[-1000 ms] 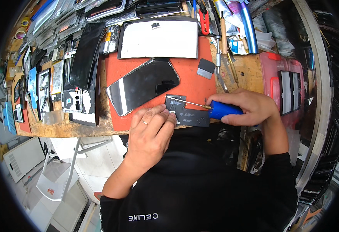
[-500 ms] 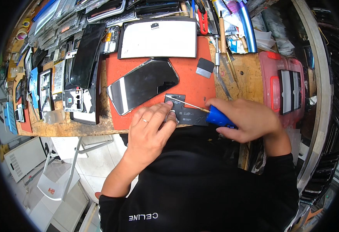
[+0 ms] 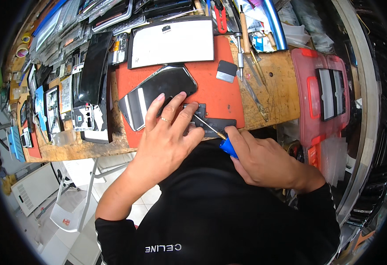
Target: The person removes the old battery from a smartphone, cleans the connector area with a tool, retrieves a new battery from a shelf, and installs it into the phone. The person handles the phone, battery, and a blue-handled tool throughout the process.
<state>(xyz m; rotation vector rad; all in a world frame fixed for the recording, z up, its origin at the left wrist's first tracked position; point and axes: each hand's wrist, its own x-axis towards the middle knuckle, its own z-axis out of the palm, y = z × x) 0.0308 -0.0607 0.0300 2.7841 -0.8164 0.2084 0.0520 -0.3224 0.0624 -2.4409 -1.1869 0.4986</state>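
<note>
An L-shaped black phone battery (image 3: 225, 124) lies at the near edge of the red mat (image 3: 222, 98). My left hand (image 3: 169, 128) is spread over it, with one fingertip on the battery's upper part and the other fingers reaching over a dark phone (image 3: 158, 90). The thumb is bent near the battery's left side. My right hand (image 3: 264, 159) grips a tool with a blue handle (image 3: 228, 147) and a thin metal shaft, which slants up and left across the battery. The shaft's tip ends close to the left fingers; exact contact is hard to make out.
Behind the phone stands a shallow box with a white surface (image 3: 172, 42). A small black-and-silver piece (image 3: 226, 71) lies on the mat. Screwdrivers and tweezers (image 3: 255, 101) lie to the right, by a pink plastic case (image 3: 301, 92). Phone parts (image 3: 83, 117) crowd the left.
My left hand has opened its fingers and shifted up over the phone. My right hand has moved down and left, with the tool now at a steeper slant across the battery.
</note>
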